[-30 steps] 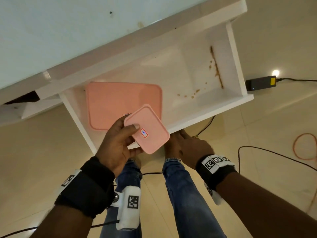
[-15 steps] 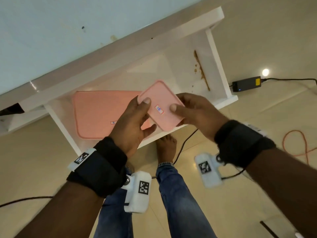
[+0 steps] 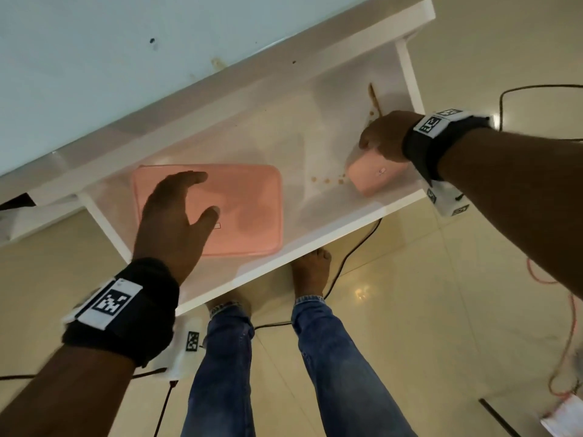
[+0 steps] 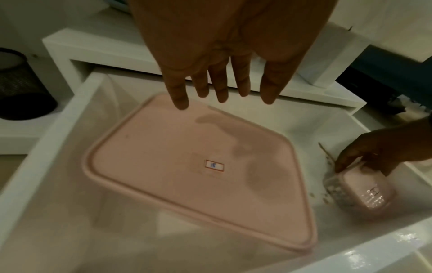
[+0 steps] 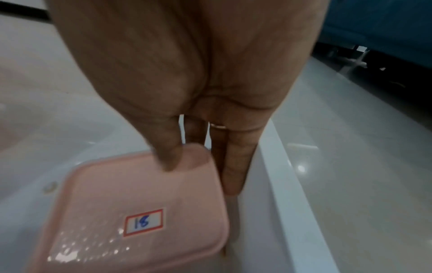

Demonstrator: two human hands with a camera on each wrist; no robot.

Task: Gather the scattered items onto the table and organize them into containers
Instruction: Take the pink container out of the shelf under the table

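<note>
Fingers [image 5: 168,157] of the right hand [image 3: 383,137] pinched the small pink container [image 3: 375,178] at right of the drawer [image 3: 331,228]; the left hand [image 3: 176,216] hovered spread over the large pink container [image 3: 252,197] at centre. Judging by this, the containers were being sorted; gripping the large one likely came next.

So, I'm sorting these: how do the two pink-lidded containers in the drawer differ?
The large container lies at the drawer's left; the small container sits at its right end. The open left hand hovers over the large one; the right hand grips the small one. Both have labelled pink lids.
</note>
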